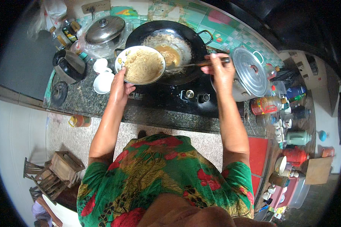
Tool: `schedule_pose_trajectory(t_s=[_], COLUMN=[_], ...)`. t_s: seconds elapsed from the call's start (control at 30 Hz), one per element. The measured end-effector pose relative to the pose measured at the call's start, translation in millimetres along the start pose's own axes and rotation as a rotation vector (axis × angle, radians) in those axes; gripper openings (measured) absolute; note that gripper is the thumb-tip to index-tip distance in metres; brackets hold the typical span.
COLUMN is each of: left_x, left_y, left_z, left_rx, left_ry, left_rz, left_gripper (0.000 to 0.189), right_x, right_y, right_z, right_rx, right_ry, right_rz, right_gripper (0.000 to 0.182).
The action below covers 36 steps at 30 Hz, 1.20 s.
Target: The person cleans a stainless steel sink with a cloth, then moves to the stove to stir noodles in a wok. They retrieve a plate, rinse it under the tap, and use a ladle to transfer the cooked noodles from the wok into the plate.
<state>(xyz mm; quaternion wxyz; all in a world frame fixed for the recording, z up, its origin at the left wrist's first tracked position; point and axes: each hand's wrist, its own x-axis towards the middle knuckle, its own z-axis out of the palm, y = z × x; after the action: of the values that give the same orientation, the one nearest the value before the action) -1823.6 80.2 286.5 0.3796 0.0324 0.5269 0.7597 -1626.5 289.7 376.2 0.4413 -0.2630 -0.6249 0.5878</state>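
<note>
My left hand (121, 85) holds a patterned bowl (118, 64) by its near left rim, thumb over the edge. Thin cooked noodles (143, 65) fill the bowl, which is tilted and overlaps the left side of a large black wok (147, 28). Brownish broth with some noodles (170, 55) lies in the bottom of the wok. My right hand (220, 68) grips the dark handle of a metal utensil (200, 64) over the wok's right side. The utensil's head is low in the wok and cannot be made out clearly. The wok sits on a black gas stove (164, 96).
A large pot with a metal lid (248, 72) stands right of my right forearm. White cups (103, 83), an electric kettle (69, 66) and a lidded pan (105, 29) stand left. Bottles (265, 105) line the right counter. Another person (44, 211) is at lower left, near wooden chairs (64, 167).
</note>
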Motion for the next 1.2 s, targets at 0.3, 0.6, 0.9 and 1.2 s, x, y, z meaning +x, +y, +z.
schedule_pose_trajectory(t_s=[0.3,0.6,0.9,1.2], left_x=[-6.7,-1.9,-1.0,7.7], left_y=[1.4,-2.9,0.2,-3.2], left_z=[-3.9,-5.3,-5.9,-5.4], left_rx=[0.037,0.031,0.085,0.064], left_ry=[0.003,-0.057,-0.062,-0.039], left_rz=[0.008,0.000,-0.038,-0.050], left_gripper=[0.041,0.043,0.050,0.046], right_x=[7.8,-0.1,-13.8,-2.8], right_y=[-23.9,18.8,91.8,25.7], right_z=[-3.4,-25.6,14.8,7.9], right_rx=[-0.049,-0.060,0.472,0.461], right_ry=[0.006,0.009,0.199,0.089], right_rz=[-0.112,-0.055,0.161,0.019], right_gripper=[0.016,0.010,0.012,0.012])
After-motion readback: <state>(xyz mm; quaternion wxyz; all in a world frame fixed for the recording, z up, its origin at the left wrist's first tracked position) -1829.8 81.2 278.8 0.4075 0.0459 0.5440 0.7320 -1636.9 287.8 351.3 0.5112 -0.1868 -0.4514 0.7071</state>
